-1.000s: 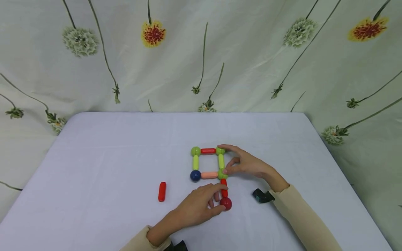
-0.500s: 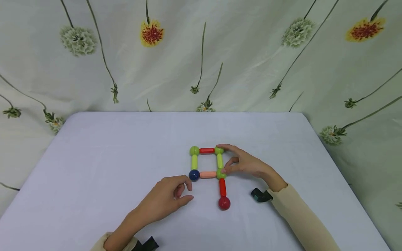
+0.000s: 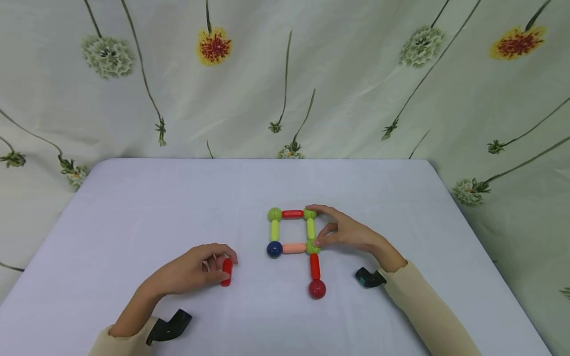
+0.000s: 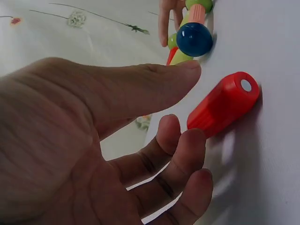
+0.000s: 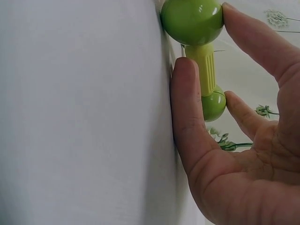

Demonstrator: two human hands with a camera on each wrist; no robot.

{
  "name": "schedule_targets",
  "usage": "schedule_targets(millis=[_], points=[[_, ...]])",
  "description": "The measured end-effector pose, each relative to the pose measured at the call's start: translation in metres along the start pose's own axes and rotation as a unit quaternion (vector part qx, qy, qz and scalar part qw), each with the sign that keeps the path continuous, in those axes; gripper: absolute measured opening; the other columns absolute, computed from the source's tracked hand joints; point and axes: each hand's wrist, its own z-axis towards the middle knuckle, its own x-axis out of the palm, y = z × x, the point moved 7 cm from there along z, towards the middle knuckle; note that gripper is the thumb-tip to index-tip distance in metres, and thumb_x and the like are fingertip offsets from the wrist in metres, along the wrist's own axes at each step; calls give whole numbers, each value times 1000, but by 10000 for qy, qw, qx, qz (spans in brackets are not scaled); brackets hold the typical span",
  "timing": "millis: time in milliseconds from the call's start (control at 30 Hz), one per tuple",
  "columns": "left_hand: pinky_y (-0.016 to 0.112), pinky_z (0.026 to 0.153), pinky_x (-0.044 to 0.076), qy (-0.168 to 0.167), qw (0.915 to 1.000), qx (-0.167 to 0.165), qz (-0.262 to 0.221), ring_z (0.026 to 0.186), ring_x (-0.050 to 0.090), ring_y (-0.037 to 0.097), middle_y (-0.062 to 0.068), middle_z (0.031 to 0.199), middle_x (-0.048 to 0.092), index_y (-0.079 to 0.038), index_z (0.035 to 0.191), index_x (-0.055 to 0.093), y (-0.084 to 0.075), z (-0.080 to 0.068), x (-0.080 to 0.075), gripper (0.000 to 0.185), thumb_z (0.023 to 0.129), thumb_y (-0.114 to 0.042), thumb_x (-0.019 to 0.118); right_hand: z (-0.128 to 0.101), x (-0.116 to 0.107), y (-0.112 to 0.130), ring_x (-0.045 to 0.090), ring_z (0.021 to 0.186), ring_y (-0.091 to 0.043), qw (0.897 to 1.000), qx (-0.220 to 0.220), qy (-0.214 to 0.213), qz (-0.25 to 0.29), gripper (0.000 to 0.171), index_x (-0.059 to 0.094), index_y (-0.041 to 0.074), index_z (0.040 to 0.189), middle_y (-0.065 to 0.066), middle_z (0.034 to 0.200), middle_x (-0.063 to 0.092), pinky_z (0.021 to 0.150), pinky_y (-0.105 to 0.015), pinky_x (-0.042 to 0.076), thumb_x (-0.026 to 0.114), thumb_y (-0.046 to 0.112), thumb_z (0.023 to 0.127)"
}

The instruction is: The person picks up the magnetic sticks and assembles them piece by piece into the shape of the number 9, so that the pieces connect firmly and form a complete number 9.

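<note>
My left hand (image 3: 196, 269) reaches over a loose red stick (image 3: 226, 272) on the table. In the left wrist view, the thumb (image 4: 154, 89) stands apart from the red stick (image 4: 225, 104), and the other fingertips are close to its lower end, with no clear grip. My right hand (image 3: 352, 235) holds the right side of a flat magnetic ball-and-stick frame (image 3: 294, 248). Its index finger touches the far green ball (image 3: 309, 213), and its thumb is at the near green ball (image 5: 192, 21). A yellow-green stick (image 5: 202, 70) joins these balls.
At the frame's near left corner is a dark blue ball (image 3: 274, 249). A red stick (image 3: 314, 267) ending in a red ball (image 3: 317, 289) extends toward me from the near right corner. Everything lies on a white-covered table (image 3: 156, 207) before a flowered cloth (image 3: 249, 89).
My left hand has left the red ball and its stick and moved left to the loose red stick. The right hand stays at the frame.
</note>
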Motion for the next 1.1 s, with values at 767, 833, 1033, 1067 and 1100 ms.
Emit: schedule_targets(millis=[767, 833, 1033, 1067, 1100], points=[[20, 65, 43, 219, 9981, -280, 503, 79, 48, 10, 0, 93, 51, -29, 109, 62, -1, 6, 10, 33, 84, -8, 64, -1, -2, -1, 66, 93, -22, 9999, 93, -71, 35, 80, 33, 37, 141, 4, 146, 29, 90, -37, 45, 75, 13, 78], [20, 66, 43, 230, 9981, -239, 526, 81, 48, 11, 0, 94, 51, -30, 109, 63, -4, 5, 10, 34, 85, -6, 62, -1, -2, -1, 65, 94, -23, 9999, 68, -66, 53, 79, 33, 37, 141, 4, 146, 29, 90, -37, 45, 75, 13, 78], [21, 69, 42, 209, 9982, -88, 546, 83, 47, 11, -2, 94, 52, -30, 106, 63, -12, 3, 13, 39, 83, 1, 57, -1, 0, 0, 65, 93, -23, 10000, -21, -24, 71, 77, 34, 38, 140, 4, 145, 30, 91, -37, 44, 75, 15, 78], [21, 70, 43, 188, 9983, -53, 547, 84, 47, 10, -2, 95, 53, -30, 106, 63, -14, 3, 14, 39, 83, 1, 56, -1, 0, 0, 65, 93, -23, 10000, -26, -18, 67, 77, 34, 38, 140, 4, 145, 30, 91, -37, 44, 75, 16, 78], [20, 71, 43, 179, 9984, -32, 545, 85, 48, 10, -3, 96, 53, -30, 106, 63, -16, 3, 15, 39, 84, 1, 56, -1, 0, 1, 65, 93, -24, 10000, -21, -20, 72, 77, 34, 38, 140, 4, 145, 30, 91, -37, 44, 75, 15, 78]])
